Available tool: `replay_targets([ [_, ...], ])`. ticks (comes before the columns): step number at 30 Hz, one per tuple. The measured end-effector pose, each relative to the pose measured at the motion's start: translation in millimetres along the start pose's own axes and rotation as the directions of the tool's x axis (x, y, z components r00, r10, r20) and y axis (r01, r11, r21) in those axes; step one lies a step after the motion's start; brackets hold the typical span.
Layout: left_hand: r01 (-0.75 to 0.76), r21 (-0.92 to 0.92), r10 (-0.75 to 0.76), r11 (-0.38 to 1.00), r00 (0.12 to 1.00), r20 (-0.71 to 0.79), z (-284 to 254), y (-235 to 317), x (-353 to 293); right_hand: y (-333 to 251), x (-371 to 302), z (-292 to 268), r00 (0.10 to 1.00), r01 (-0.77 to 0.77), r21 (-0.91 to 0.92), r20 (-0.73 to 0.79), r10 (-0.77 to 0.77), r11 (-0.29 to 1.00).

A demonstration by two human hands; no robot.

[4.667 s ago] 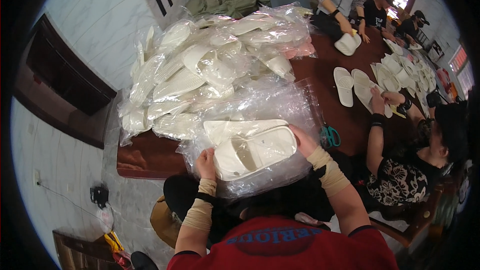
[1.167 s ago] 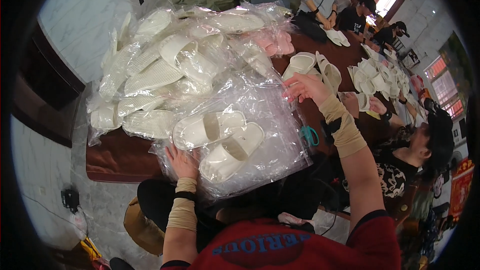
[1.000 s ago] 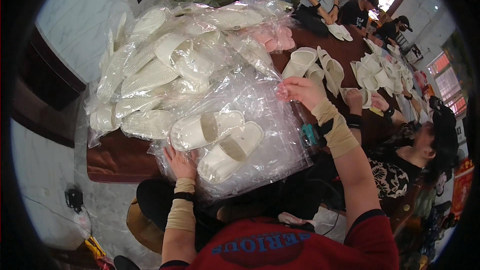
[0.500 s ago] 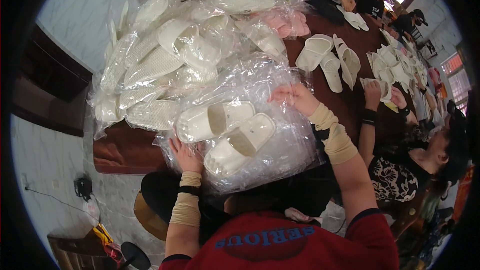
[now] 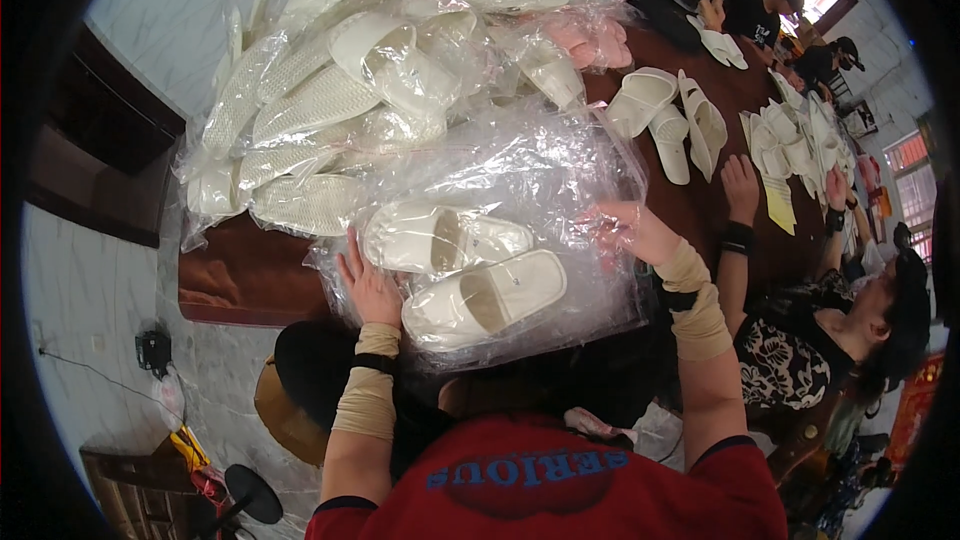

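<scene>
A pair of white slippers (image 5: 462, 267) lies on a stack of clear plastic bags (image 5: 520, 180) at the near edge of a dark brown table (image 5: 240, 275). My left hand (image 5: 368, 285) rests flat at the left end of the slippers, fingers spread. My right hand (image 5: 625, 230) lies on the plastic at the right side of the stack, and crinkled film partly veils its fingers; whether it pinches the film is unclear.
A big heap of bagged white slippers (image 5: 350, 90) fills the table's far left. Loose white slippers (image 5: 670, 115) lie to the right. A seated person's hand (image 5: 740, 190) rests on the table beside me; more people work at the far end.
My right hand has come back from the loose slippers at the right to the plastic stack. My left hand has stayed beside the slipper pair.
</scene>
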State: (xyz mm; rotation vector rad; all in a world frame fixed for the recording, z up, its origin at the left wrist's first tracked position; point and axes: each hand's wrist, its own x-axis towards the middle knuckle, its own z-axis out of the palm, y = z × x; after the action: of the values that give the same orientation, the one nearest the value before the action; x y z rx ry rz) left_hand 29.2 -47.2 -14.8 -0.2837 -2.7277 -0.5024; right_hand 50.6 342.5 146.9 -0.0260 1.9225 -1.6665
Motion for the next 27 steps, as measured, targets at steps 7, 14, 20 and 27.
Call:
replay_targets([
  [7,-0.014,0.033,0.014,0.999,1.000,0.019,2.0,10.3,6.2,62.9,59.1,-3.1,0.978,0.141,-0.197,0.178,-0.106,0.970],
  [14,-0.015,0.099,0.010,0.995,0.999,0.046,8.4,-5.4,-1.1,36.2,75.3,66.7,0.994,0.107,-0.827,0.079,-0.074,0.551],
  [20,-0.030,-0.009,0.030,1.000,0.999,-0.038,14.3,-9.3,-1.1,47.7,67.1,62.2,0.994,0.108,-0.510,0.053,-0.094,0.853],
  [27,0.007,0.110,-0.013,0.994,0.999,0.050,6.9,-11.6,-1.2,35.7,61.7,85.8,0.999,-0.029,-0.703,-0.003,0.038,0.711],
])
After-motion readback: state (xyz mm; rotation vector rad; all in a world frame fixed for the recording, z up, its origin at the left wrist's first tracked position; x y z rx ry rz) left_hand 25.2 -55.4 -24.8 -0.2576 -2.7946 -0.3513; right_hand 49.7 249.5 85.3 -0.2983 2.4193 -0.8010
